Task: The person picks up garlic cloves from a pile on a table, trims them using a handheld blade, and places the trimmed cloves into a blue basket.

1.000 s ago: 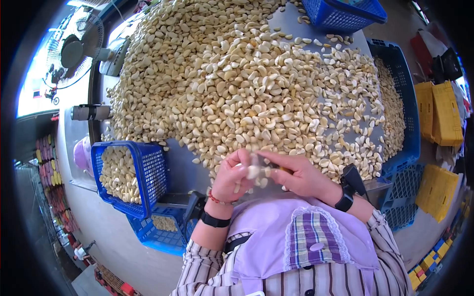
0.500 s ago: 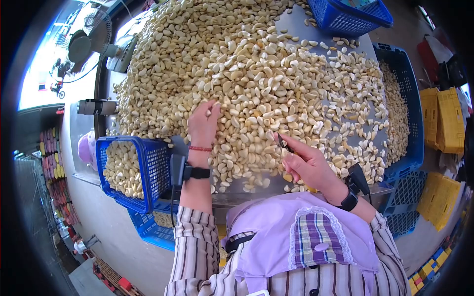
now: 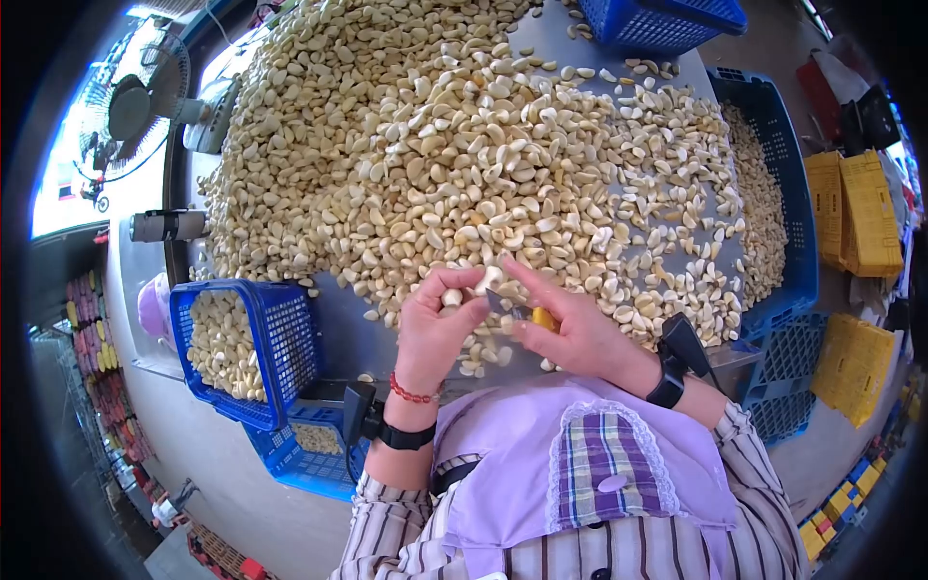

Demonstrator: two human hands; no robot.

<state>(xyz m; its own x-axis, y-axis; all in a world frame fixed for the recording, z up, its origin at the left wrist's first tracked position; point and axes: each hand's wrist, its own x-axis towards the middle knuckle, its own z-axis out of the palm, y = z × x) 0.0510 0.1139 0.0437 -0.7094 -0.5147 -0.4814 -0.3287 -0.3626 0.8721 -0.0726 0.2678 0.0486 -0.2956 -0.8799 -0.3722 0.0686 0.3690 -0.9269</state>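
Observation:
My left hand (image 3: pixel 433 324) is closed around a few peeled garlic cloves, with one pale clove (image 3: pixel 490 279) pinched at its fingertips. A small knife with a yellow handle (image 3: pixel 544 318) sits in my right hand (image 3: pixel 578 333), its short blade pointing left and right at the pinched clove. The index finger of that hand reaches to the clove's far side. Both hands are close together over the near edge of a large heap of peeled garlic cloves (image 3: pixel 464 155) spread across a metal table (image 3: pixel 353 329).
A blue basket of cloves (image 3: pixel 280 338) stands at the left edge, with another blue basket (image 3: pixel 319 474) lower down. To the right is a big blue crate (image 3: pixel 797 193) of cloves, and a blue basket (image 3: pixel 657 24) sits at the far side. A fan (image 3: pixel 130 108) stands at far left.
My left hand has come back from the heap toward me, now with cloves in it. My right hand has moved left and brought the knife to meet it.

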